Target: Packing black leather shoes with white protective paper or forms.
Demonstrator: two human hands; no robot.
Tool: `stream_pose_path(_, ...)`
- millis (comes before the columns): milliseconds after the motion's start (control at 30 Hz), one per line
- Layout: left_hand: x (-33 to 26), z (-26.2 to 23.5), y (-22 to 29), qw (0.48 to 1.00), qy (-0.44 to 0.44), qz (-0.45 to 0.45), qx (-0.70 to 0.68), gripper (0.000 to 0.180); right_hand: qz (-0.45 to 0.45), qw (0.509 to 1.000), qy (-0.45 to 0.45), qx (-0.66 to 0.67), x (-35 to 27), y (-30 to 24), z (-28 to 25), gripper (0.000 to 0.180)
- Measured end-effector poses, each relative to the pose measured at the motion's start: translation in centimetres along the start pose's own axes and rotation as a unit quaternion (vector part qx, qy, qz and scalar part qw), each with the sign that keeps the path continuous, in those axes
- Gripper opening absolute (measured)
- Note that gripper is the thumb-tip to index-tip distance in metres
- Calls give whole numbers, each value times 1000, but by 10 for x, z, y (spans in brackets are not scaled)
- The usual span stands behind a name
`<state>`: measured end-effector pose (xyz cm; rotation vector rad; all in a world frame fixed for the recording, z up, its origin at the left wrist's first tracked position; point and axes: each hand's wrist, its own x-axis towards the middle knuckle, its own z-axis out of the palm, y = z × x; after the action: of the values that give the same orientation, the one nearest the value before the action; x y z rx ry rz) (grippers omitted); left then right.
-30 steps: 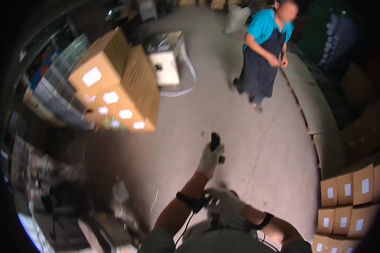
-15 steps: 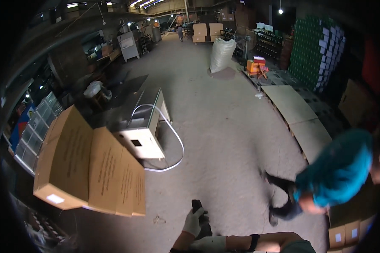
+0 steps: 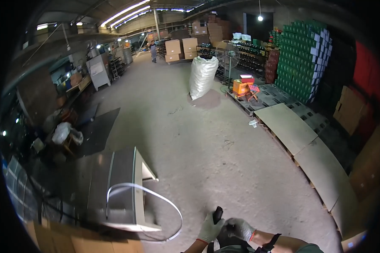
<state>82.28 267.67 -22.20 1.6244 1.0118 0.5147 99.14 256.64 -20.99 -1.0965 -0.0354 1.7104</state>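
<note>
My left hand [image 3: 211,228], in a white knit glove, closes around a dark object [image 3: 218,214] with a rounded upper end. Its kind is unclear. Right beside it, my right hand [image 3: 240,229] wears a matching glove with a red cuff. Its fingers curl inward over something dark that I cannot make out. A dark strap [image 3: 273,243] circles my right forearm. To the left of my hands stands a strapping machine [image 3: 124,185] with a dark top, and a white strap [image 3: 173,205] loops out over the floor.
Brown cartons [image 3: 88,244] stand at the lower left. Flat boards [image 3: 285,126] lie on pallets along the right. Ahead are a tall white sack [image 3: 203,76], a fan [image 3: 230,59], an orange box [image 3: 240,87] and stacked green cartons [image 3: 297,59]. A person [image 3: 153,52] stands far off.
The view has moved forward and tilted up. The strapping machine and cartons sit lower, and the person in teal at right has left view. My right hand now shows beside my left.
</note>
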Motion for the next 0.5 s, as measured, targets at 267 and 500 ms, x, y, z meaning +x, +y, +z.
stream_pose_path(267, 385, -160, 44, 950, 20, 66, 305, 57, -329, 871, 98, -353, 356, -289, 148, 33)
stream_pose_path(500, 702, -287, -18, 941, 127, 125, 287, 50, -438, 638, -50, -631, 593, -518, 287, 29)
